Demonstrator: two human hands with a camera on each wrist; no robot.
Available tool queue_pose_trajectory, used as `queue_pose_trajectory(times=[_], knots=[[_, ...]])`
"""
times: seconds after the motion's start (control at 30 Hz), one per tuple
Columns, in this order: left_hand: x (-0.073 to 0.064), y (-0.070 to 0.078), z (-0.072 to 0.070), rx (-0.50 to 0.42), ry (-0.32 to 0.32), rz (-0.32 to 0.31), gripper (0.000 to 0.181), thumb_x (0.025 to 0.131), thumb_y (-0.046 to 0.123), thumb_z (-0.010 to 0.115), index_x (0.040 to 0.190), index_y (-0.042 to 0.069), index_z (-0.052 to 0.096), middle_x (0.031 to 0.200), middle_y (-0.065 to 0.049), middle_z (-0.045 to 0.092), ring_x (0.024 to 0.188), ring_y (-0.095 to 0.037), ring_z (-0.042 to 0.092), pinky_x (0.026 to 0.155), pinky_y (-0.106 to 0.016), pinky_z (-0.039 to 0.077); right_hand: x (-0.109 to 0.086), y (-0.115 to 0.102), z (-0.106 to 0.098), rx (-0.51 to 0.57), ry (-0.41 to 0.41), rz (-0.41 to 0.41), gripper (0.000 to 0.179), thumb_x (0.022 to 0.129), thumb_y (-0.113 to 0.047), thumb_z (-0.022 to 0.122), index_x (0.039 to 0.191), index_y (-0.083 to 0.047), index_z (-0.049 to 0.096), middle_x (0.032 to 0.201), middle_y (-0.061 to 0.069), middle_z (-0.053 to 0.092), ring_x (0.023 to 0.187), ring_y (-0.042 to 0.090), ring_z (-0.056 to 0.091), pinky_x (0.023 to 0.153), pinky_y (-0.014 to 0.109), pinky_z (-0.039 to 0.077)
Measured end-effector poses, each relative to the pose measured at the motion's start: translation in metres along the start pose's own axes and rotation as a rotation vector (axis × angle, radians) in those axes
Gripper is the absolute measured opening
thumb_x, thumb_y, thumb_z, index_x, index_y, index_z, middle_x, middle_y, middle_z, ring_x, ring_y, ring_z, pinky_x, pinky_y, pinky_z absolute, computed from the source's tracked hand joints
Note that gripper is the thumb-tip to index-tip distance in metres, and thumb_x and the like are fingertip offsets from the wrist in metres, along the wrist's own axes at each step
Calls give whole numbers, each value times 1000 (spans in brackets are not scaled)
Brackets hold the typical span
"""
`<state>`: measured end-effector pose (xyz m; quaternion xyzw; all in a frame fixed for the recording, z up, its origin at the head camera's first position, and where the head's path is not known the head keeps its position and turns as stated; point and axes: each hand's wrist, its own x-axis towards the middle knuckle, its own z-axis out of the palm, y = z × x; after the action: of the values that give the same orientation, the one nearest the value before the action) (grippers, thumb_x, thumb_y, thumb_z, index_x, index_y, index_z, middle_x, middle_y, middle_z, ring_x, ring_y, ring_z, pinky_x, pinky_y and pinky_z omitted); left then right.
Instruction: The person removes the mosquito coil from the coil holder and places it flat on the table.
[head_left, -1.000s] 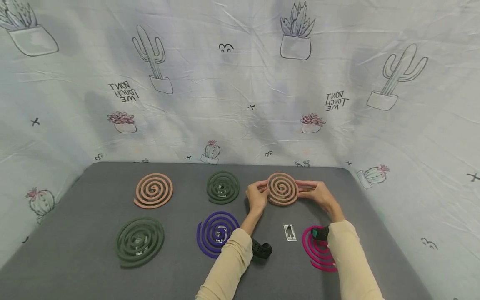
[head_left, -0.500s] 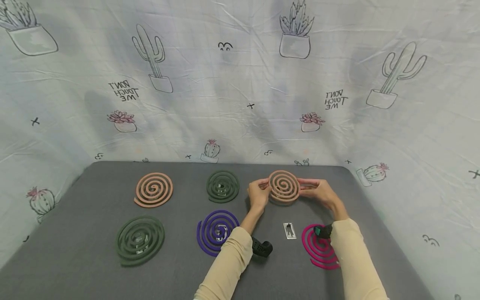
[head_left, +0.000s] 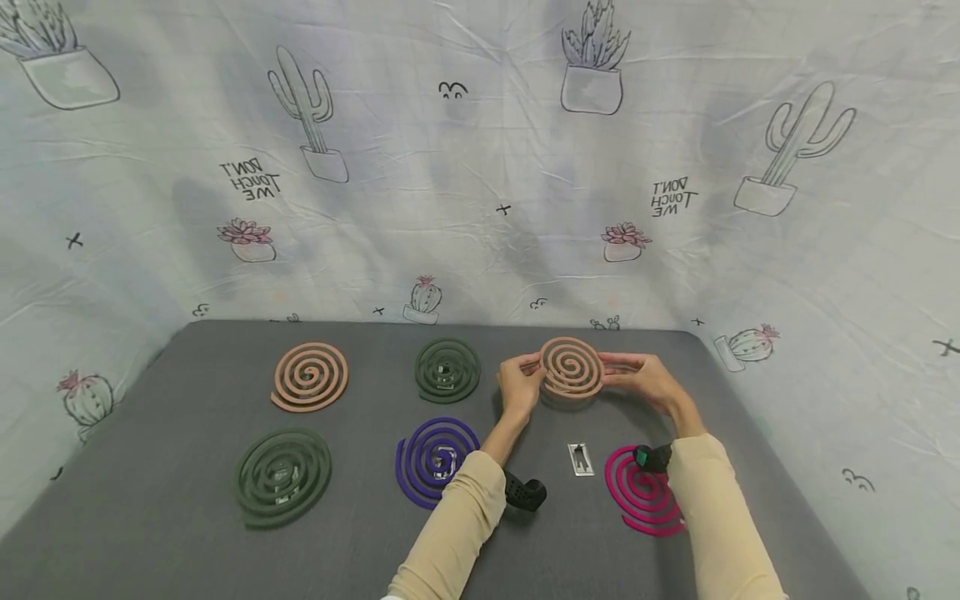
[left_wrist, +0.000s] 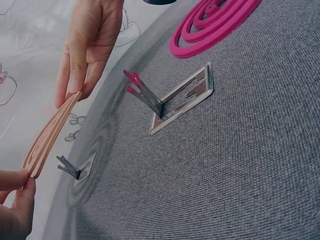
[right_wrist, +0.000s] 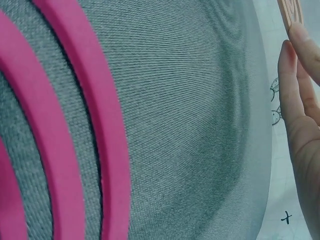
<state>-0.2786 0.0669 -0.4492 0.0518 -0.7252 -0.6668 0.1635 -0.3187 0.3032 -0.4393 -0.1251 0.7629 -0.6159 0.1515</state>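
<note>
Both hands pinch a tan mosquito coil [head_left: 571, 362] at opposite edges, near the back right of the table. My left hand [head_left: 519, 387] has thumb and fingers on its left rim. The right hand [head_left: 652, 383] grips the other rim between thumb and extended fingers. Seen edge-on in the left wrist view, the coil [left_wrist: 51, 132] is raised above a small metal stand [left_wrist: 80, 172] with upright prongs. A second stand [head_left: 580, 460] lies nearer, its prongs pink-tipped in the left wrist view. A pink coil [right_wrist: 114, 175] lies below the right wrist.
Left of the hands lie another tan coil [head_left: 279, 375], a green coil [head_left: 423, 371], a larger green coil [head_left: 246, 483] and a purple coil [head_left: 403, 462], partly behind the left sleeve. Grey fabric covers the table [head_left: 360, 533]; a printed cloth [head_left: 480, 150] hangs behind.
Both hands have lifted the tan coil a little higher and shifted it slightly right. A gap with its shadow now shows beneath. The other coils have stayed put.
</note>
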Motion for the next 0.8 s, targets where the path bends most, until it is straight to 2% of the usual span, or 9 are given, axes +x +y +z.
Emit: queue_pose_trajectory(times=[0.23, 0.37, 0.57, 0.8], knots=[[1, 3, 4, 0, -13, -36, 22, 92, -19, 73, 114, -17, 76, 114, -31, 79, 106, -43, 80, 92, -40, 69, 1, -2, -6, -1, -14, -4, 64, 99, 2, 79, 150, 23, 47, 125, -2, 79, 103, 6, 79, 92, 21, 64], [2, 4, 7, 4, -3, -39, 22, 92, -19, 73, 114, -17, 77, 111, -31, 79, 104, -43, 80, 91, -40, 69, 2, -3, -9, 6, -20, -6, 60, 100, 6, 74, 150, 24, 46, 121, -7, 79, 101, 2, 78, 92, 21, 64], [2, 8, 10, 11, -1, -39, 21, 94, -17, 73, 114, -16, 78, 110, -30, 80, 104, -43, 79, 91, -42, 69, 2, -6, -12, 0, -17, -2, 57, 101, 9, 70, 150, 23, 46, 124, -4, 79, 99, -2, 76, 93, 21, 64], [3, 9, 14, 1, 1, -36, 21, 94, -17, 73, 115, -16, 77, 111, -30, 80, 106, -43, 79, 91, -43, 69, 2, -8, -17, 17, -11, 2, 58, 99, 9, 74, 149, 23, 48, 116, -13, 79, 101, 2, 78, 94, 21, 64]])
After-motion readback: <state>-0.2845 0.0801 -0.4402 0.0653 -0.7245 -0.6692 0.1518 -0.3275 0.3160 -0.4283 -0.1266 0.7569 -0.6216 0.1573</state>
